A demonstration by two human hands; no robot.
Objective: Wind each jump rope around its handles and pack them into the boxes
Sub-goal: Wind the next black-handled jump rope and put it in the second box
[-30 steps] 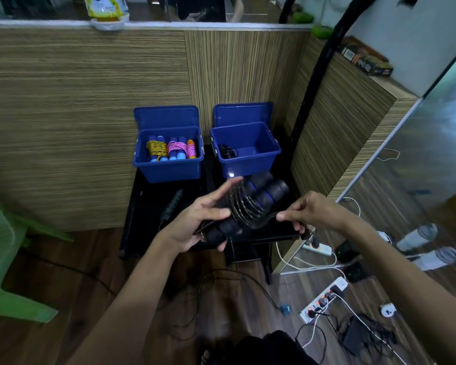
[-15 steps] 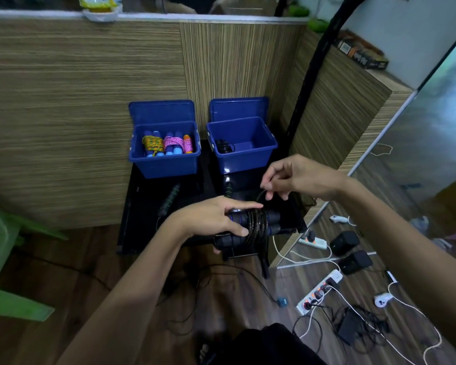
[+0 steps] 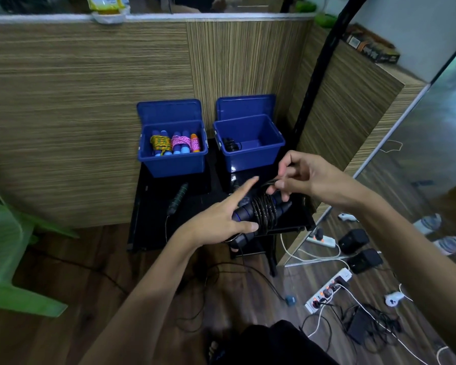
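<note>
My left hand [image 3: 223,219] grips a black jump rope [image 3: 263,210] by its two handles, index finger stretched out, with many turns of cord wound around them. Just above, my right hand [image 3: 300,176] pinches the loose end of that cord. The bundle hangs over the front right of a low black table [image 3: 153,222]. At the table's back stand two blue boxes: the left box [image 3: 173,164] holds several wound colourful ropes [image 3: 175,143], the right box [image 3: 250,155] holds one black wound rope [image 3: 231,144]. Another dark-handled rope [image 3: 178,196] lies unwound on the table.
A wood-grain partition rises behind and right of the boxes. A green plastic chair [image 3: 8,248] stands at the left. Power strips [image 3: 327,289], adapters and cables litter the floor at the right. A black pole [image 3: 319,64] leans up the corner.
The wound bundle has dropped from in front of the right box to over the table's front. My right hand moved from beside it to above it, pulling the cord end up.
</note>
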